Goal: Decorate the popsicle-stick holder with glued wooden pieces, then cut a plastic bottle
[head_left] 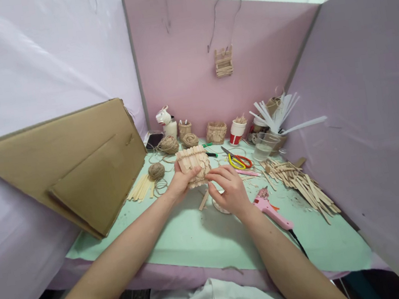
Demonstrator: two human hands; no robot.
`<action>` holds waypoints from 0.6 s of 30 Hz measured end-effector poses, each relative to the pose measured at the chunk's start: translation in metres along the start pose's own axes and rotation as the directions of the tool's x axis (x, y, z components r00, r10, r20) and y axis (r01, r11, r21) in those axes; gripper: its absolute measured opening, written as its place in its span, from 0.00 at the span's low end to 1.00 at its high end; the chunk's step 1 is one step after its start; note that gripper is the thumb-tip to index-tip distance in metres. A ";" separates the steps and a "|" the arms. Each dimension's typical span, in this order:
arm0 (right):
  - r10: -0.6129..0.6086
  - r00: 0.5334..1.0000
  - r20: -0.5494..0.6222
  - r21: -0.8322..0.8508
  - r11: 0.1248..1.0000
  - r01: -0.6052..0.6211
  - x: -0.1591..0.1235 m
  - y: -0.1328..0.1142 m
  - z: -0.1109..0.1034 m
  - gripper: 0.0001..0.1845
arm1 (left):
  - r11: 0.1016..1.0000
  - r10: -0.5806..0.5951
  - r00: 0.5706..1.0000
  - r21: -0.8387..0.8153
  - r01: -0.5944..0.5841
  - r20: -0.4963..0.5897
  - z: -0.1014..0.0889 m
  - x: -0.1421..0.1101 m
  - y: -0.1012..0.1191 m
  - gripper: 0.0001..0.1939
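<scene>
A small box built of wooden craft sticks [193,163] is held up over the green table [198,239]. My left hand [182,182] grips its left side, thumb across the front. My right hand [230,190] touches its lower right edge with curled fingers pinched on it. One loose stick [204,200] lies on the table just under the hands. A pink glue gun [270,210] rests right of my right wrist.
Folded cardboard [74,163] leans at the left. Twine balls [156,171], small woven baskets [216,132], scissors [239,161], a red cup [237,131] and a clear cup [263,146] stand at the back. A heap of craft sticks [297,180] lies right. Pink partitions enclose the table.
</scene>
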State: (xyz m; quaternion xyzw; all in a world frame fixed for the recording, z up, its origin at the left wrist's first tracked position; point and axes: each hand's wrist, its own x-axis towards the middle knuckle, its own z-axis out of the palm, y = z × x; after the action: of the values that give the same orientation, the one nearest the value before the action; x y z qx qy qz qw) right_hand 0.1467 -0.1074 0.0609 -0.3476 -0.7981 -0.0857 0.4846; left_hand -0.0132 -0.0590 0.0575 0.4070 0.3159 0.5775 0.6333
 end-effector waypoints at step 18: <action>0.025 0.996 -0.084 0.013 1.000 -0.024 0.001 -0.003 0.001 0.10 | 0.998 -0.055 0.981 -0.009 0.057 0.184 0.004 -0.004 0.002 0.47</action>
State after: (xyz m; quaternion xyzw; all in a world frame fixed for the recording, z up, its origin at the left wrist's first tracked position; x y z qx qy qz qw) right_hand 0.1440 -0.1093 0.0617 -0.3506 -0.7732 -0.0893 0.5208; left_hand -0.0110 -0.0635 0.0615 0.4451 0.2634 0.5217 0.6785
